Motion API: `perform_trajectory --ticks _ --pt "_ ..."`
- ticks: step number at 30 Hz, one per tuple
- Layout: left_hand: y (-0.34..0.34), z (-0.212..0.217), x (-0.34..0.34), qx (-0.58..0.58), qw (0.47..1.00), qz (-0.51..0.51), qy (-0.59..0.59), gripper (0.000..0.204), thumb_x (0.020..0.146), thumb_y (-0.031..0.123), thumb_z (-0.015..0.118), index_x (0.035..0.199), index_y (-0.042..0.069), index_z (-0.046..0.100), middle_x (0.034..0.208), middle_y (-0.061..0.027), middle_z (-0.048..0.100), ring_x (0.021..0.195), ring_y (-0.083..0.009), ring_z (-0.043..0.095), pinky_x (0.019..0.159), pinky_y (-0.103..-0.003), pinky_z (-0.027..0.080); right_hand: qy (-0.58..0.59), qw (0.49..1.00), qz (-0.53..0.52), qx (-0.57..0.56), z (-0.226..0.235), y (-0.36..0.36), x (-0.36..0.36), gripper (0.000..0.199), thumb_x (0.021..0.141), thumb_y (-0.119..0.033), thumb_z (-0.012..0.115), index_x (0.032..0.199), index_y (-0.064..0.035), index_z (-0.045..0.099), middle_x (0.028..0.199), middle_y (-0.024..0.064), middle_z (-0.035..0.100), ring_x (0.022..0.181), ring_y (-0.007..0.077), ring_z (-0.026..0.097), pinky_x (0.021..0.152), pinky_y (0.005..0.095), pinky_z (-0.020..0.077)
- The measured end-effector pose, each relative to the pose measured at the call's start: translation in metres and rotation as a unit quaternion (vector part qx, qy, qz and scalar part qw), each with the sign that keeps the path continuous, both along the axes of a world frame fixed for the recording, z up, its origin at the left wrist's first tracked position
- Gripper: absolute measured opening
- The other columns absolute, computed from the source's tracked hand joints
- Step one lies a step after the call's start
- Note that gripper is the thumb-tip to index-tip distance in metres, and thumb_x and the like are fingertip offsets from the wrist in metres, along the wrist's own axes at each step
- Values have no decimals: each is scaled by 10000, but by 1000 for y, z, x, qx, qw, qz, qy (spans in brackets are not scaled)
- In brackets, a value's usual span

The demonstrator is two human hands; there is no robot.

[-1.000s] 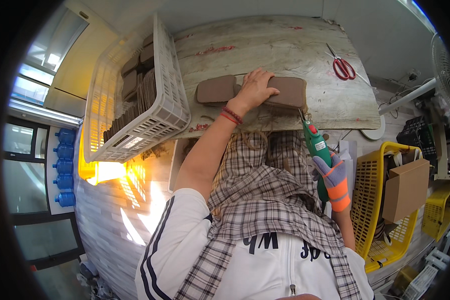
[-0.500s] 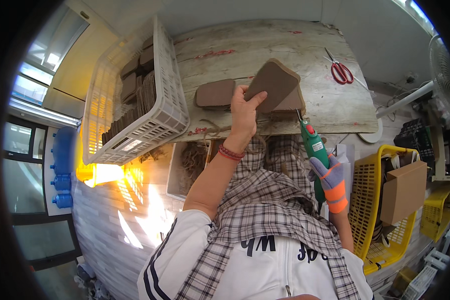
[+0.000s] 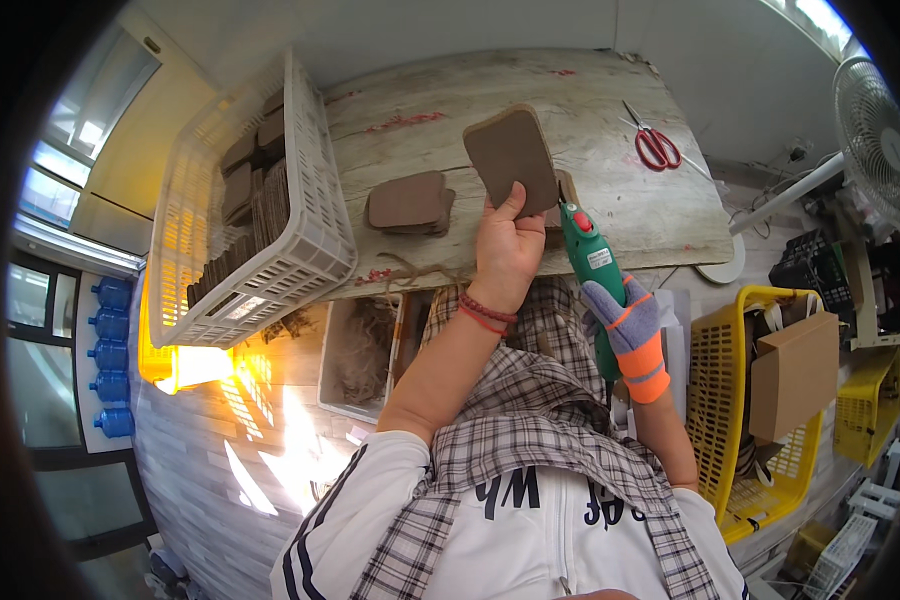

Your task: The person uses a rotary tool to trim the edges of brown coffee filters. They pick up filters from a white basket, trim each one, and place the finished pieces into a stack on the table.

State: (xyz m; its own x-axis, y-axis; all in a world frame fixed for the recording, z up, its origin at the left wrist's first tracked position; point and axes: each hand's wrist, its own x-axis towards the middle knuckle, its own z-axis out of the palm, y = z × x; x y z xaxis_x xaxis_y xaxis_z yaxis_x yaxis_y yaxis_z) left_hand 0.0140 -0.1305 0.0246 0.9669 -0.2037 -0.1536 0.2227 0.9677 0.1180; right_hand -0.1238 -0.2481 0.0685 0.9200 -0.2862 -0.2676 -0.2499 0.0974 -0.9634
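My left hand (image 3: 508, 245), bare with red bracelets at the wrist, grips a flat brown pad (image 3: 513, 158) with rounded corners by its near end, thumb on top. The pad is held up above the table's near edge. In a grey and orange glove, my right hand (image 3: 625, 325) is wrapped around a green hand-held power tool (image 3: 588, 250) with a red button. Its narrow dark tip is close to the pad's right edge; whether they touch I cannot tell. Another brown piece (image 3: 567, 187) shows partly behind the tip. Left of the raised pad lies a small stack of similar pads (image 3: 408, 202).
A white plastic crate (image 3: 322, 190) full of brown pads stands on the table (image 3: 490, 85) at left. Red-handled scissors (image 3: 657, 149) lie at the far right. Below the table sits a bin of fibrous scraps (image 3: 355, 360). A yellow basket (image 3: 710, 400) and a fan (image 3: 875, 120) are at right.
The pad in my left hand has turned more upright, its far end swinging left. The tool has come in beside its right edge. The view has shifted slightly.
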Motion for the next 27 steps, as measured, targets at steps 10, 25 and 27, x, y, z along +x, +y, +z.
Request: perform_trajectory --ticks 10,25,27 --pt "-15 -8 -30 59 997 -49 -1 420 859 -31 563 1237 116 453 1211 -68 537 1104 -239 528 989 -387 423 -25 999 -42 -10 2 -7 8 316 801 -218 726 963 6 573 663 28 596 510 76 530 453 208 404" --pt "48 -30 -27 286 942 -135 -109 315 828 -49 595 1132 23 553 1051 -77 638 921 -177 628 789 -309 548 48 995 77 -52 12 -49 -12 295 816 -217 704 952 9 573 649 31 589 520 86 552 470 220 441" --pt "64 -27 -21 328 923 -160 -119 322 826 -55 592 1139 8 555 1041 -84 642 899 -167 634 758 -289 555 54 993 98 -48 9 -52 -19 328 809 -217 709 987 21 569 652 28 585 522 77 548 471 221 446"
